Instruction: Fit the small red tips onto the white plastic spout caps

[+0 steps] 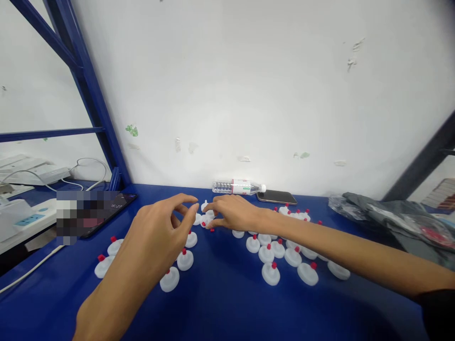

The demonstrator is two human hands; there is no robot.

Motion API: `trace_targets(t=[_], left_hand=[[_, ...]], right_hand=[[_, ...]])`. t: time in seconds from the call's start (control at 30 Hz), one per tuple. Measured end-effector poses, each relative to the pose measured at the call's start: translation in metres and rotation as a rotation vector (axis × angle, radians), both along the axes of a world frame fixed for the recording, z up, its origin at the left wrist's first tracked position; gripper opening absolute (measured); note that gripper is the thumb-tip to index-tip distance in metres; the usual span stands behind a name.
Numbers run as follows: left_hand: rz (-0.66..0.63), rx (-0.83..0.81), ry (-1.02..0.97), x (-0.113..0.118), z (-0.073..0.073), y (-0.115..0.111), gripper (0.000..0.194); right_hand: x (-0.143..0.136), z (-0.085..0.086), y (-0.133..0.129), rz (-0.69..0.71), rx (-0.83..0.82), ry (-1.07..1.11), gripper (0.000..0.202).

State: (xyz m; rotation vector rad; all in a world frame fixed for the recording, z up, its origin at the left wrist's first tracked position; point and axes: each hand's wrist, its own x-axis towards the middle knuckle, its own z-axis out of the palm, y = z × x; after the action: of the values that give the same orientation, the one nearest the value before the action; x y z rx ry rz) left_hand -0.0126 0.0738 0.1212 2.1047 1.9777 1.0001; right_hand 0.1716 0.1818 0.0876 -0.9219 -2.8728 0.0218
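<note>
My left hand (165, 220) hovers over the blue table (227, 293) left of centre, thumb and fingers apart, with nothing between them. My right hand (227, 213) reaches in from the right to a small cluster of white round pieces (197, 219) at the middle; its thumb and fingers are spread, and nothing shows held in them. A small red cap (212, 230) lies just below its fingertips. White discs with red caps stand on both sides, such as one (185, 259) beside my left hand and one (270, 273) below my right forearm.
A clear bottle (239, 187) lies along the wall, with a dark phone (276, 196) beside it. Grey cloth and plastic wrap (394, 222) lie at the right. A large dark phone (106, 213), power strips and cables are at the left, near a blue metal frame (93, 99).
</note>
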Motion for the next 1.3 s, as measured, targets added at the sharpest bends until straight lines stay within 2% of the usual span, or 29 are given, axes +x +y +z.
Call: trace_targets(t=[0.13, 0.27, 0.4, 0.57, 0.67, 0.73, 0.83, 0.97, 1.03, 1.1, 1.17, 1.23, 1.3], left_hand=[[-0.004, 0.017, 0.008, -0.001, 0.000, 0.001, 0.035], [-0.003, 0.007, -0.008, -0.002, 0.000, 0.000, 0.033], [-0.009, -0.003, -0.002, 0.000, -0.002, -0.001, 0.032], [-0.003, -0.052, 0.027, 0.004, -0.005, 0.000, 0.034], [-0.003, -0.077, 0.034, 0.007, -0.007, 0.001, 0.040], [-0.010, -0.081, 0.003, 0.011, -0.009, 0.003, 0.046], [-0.076, -0.111, -0.107, 0.016, -0.010, 0.004, 0.057], [-0.227, -0.236, -0.264, 0.018, -0.007, 0.004, 0.049], [-0.174, -0.222, -0.259, 0.017, -0.006, 0.004, 0.047], [-0.051, -0.140, -0.189, 0.014, -0.007, 0.005, 0.048], [0.024, -0.072, -0.114, 0.011, -0.011, 0.007, 0.051], [0.025, -0.053, -0.070, 0.010, -0.014, 0.008, 0.050], [0.003, -0.053, -0.049, 0.010, -0.016, 0.009, 0.045]], right_hand=[[-0.007, -0.003, -0.001, 0.021, 0.015, -0.017, 0.035], [-0.001, 0.006, -0.004, 0.016, 0.096, -0.031, 0.034], [0.007, 0.015, -0.011, -0.027, 0.229, -0.192, 0.030], [0.012, 0.015, -0.017, 0.011, 0.343, -0.329, 0.031], [0.016, 0.024, -0.019, -0.005, 0.317, -0.229, 0.023], [0.019, 0.033, -0.023, -0.001, 0.239, -0.091, 0.034], [0.022, 0.045, -0.033, 0.083, 0.139, 0.105, 0.052], [0.025, 0.053, -0.045, 0.171, 0.160, 0.156, 0.053], [0.029, 0.055, -0.042, 0.180, 0.157, 0.179, 0.057], [0.033, 0.055, -0.033, 0.117, 0.132, 0.219, 0.059], [0.037, 0.050, -0.017, -0.045, 0.107, 0.175, 0.039], [0.040, 0.041, 0.000, -0.214, 0.084, 0.053, 0.018], [0.040, 0.028, 0.015, -0.290, 0.045, -0.035, 0.014]])
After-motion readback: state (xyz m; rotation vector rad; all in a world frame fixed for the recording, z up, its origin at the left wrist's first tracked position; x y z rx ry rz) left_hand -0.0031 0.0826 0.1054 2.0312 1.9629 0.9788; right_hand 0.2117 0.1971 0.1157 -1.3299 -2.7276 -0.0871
